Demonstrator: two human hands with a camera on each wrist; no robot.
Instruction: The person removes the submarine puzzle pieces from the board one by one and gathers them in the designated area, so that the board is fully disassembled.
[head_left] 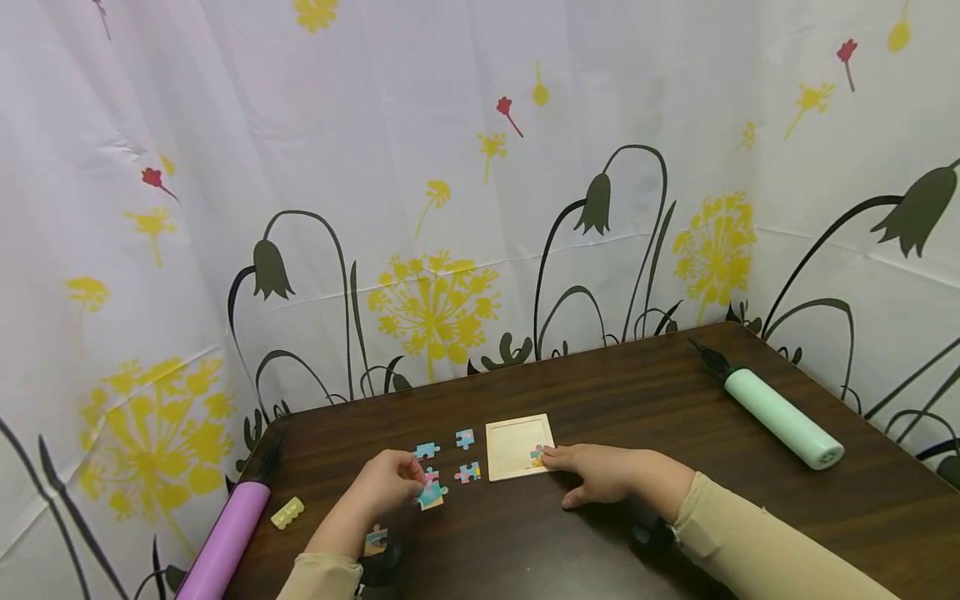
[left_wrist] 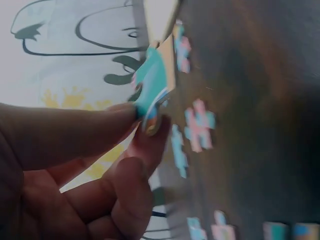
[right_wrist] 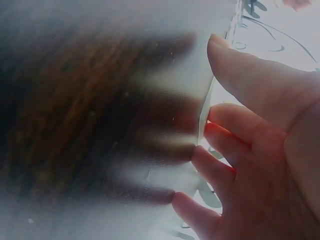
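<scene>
My left hand [head_left: 390, 482] pinches a teal puzzle piece [head_left: 432, 495] between thumb and fingertips, holding it just above the dark wooden surface [head_left: 675, 400]. My right hand [head_left: 596, 471] lies flat with fingers relaxed, its fingertips touching a small piece [head_left: 537, 456] at the right edge of the wooden puzzle tray [head_left: 513, 442]. Loose pieces [head_left: 465, 439] lie between my left hand and the tray (one more [head_left: 376, 540] sits near my left wrist). A purple cylinder [head_left: 225, 537] lies far left, a mint one [head_left: 783, 417] far right.
</scene>
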